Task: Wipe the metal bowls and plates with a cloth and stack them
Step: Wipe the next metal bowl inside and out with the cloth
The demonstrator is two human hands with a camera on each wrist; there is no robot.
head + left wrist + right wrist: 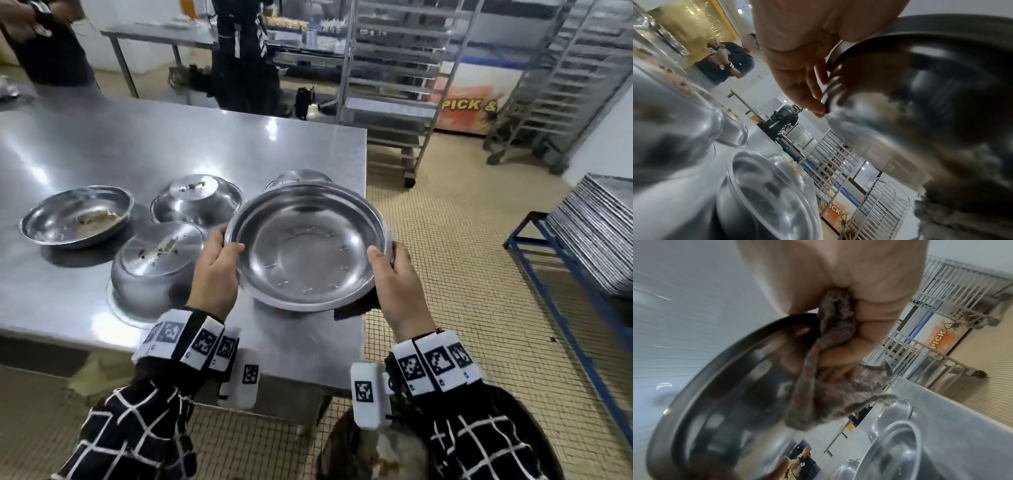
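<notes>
Both hands hold a shiny metal bowl [308, 246] tilted above the near right corner of the steel worktop [137, 137]: the left hand [214, 274] has its grip closed on the left rim, thumb over the edge, while the right hand [399, 284] clamps the right rim with a grey cloth [830, 386] bunched in its curled fingers against the underside. Three upturned bowls, at [159, 263], [197, 200] and [299, 176], and a soiled upright bowl [77, 216] sit on the worktop to the left and behind.
</notes>
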